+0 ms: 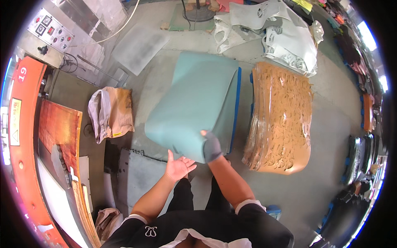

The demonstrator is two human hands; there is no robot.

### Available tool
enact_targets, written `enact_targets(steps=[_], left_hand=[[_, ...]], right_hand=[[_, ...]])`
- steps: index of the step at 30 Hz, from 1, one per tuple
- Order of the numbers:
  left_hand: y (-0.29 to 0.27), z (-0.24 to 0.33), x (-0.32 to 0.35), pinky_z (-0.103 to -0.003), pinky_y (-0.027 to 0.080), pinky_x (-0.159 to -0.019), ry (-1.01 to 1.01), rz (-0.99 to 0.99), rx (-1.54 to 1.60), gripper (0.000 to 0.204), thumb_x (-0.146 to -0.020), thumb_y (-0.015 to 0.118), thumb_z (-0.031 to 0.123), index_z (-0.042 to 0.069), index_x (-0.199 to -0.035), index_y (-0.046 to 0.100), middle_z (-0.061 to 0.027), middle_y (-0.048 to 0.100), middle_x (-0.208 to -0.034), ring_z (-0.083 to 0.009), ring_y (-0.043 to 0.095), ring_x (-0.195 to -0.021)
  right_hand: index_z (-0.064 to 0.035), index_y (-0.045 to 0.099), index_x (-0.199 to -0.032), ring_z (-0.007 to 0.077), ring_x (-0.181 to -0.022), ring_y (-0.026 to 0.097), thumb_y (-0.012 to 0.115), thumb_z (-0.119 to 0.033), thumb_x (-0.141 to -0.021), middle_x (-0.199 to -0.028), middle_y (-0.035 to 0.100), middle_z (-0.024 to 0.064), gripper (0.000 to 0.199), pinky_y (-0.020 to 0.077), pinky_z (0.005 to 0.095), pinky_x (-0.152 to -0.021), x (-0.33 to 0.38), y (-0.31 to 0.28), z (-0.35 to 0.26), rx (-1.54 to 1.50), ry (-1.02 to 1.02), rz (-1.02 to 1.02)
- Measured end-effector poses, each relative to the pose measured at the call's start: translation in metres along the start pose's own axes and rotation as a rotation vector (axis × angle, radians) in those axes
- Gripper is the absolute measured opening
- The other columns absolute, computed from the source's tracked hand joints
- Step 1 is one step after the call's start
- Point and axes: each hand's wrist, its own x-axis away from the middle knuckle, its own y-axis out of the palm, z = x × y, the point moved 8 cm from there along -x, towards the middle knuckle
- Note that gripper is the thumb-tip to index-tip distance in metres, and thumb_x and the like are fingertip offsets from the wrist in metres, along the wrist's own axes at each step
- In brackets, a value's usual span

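A large teal sheet (194, 99) is bent over on itself in front of me, its curved fold on the left and near side. More teal sheet lies beneath it, with a blue edge (236, 111) along the right. My right hand (212, 148), in a dark grey fingerless glove, grips the sheet's near right corner, the thumb lying on its surface. My bare left hand (180, 168) is open, palm up with fingers spread, close by the sheet's near edge. Whether its fingertips touch the sheet is unclear.
To the right stands a stack of brown sheets with cut-outs (285, 120). White cut-out scraps (285, 41) are heaped at the back right. A paper sack (118, 111), an orange machine frame (27, 136) and a control panel (50, 31) are on the left.
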Motion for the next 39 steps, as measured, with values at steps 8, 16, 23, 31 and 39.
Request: enact_targets(steps=[8, 16, 23, 31, 39], left_hand=[[0.024, 0.039, 0.094, -0.045, 0.045, -0.088, 0.211, 0.205, 0.073, 0.060, -0.083, 0.059, 0.053, 0.005, -0.116, 0.050, -0.0104, 0.057, -0.115, -0.0251, 0.057, -0.099], [0.102, 0.148, 0.236, -0.034, 0.045, -0.086, 0.814, 0.195, -1.148, 0.042, -0.076, 0.056, -0.002, 0.000, -0.118, 0.049, -0.0096, 0.059, -0.109, -0.0223, 0.057, -0.098], [0.145, 0.084, 0.269, -0.033, 0.046, -0.080, 0.657, -0.107, -1.980, 0.043, -0.076, 0.059, 0.003, 0.003, -0.118, 0.049, -0.0156, 0.062, -0.093, -0.0247, 0.060, -0.086], [0.180, -0.051, 0.408, -0.037, 0.043, -0.052, 0.714, -0.104, -2.432, 0.024, -0.075, 0.064, 0.004, 0.001, -0.095, 0.050, -0.0170, 0.053, -0.062, -0.0378, 0.055, -0.056], [0.246, -0.150, 0.633, -0.041, 0.031, -0.043, 1.201, -0.169, -2.785, 0.032, -0.062, 0.071, -0.001, 0.006, -0.068, 0.040, -0.0097, 0.040, -0.052, -0.0329, 0.043, -0.045]], right_hand=[[-0.0012, 0.059, -0.090, 0.0196, -0.064, 0.054, 0.051, -0.022, -0.091, -0.070, 0.056, 0.0102, 0.022, 0.0461, 0.0354, -0.059, 0.087, 0.114, 0.012, 1.275, -0.879, -0.104], [-0.0033, 0.064, -0.092, 0.0252, -0.084, 0.063, 0.044, -0.034, -0.095, -0.088, 0.067, 0.0107, 0.037, 0.0477, 0.0391, -0.075, 0.201, 0.034, 0.202, 0.846, 0.398, -0.090], [-0.0060, 0.064, -0.081, 0.0225, -0.077, 0.059, 0.050, -0.036, -0.088, -0.081, 0.065, 0.0100, 0.034, 0.0439, 0.0347, -0.074, 0.255, 0.077, 0.152, 1.627, 0.098, -0.596], [-0.0042, 0.052, -0.122, 0.0237, -0.115, 0.051, 0.054, -0.044, -0.085, -0.120, 0.056, 0.0139, 0.054, 0.0392, 0.0351, -0.096, 0.272, 0.037, 0.032, 1.278, -0.382, 0.052], [-0.0058, 0.050, -0.125, 0.0280, -0.118, 0.050, 0.059, -0.045, -0.082, -0.127, 0.053, 0.0160, 0.059, 0.0381, 0.0366, -0.098, 0.267, 0.139, -0.031, 1.417, -0.984, 0.020]])
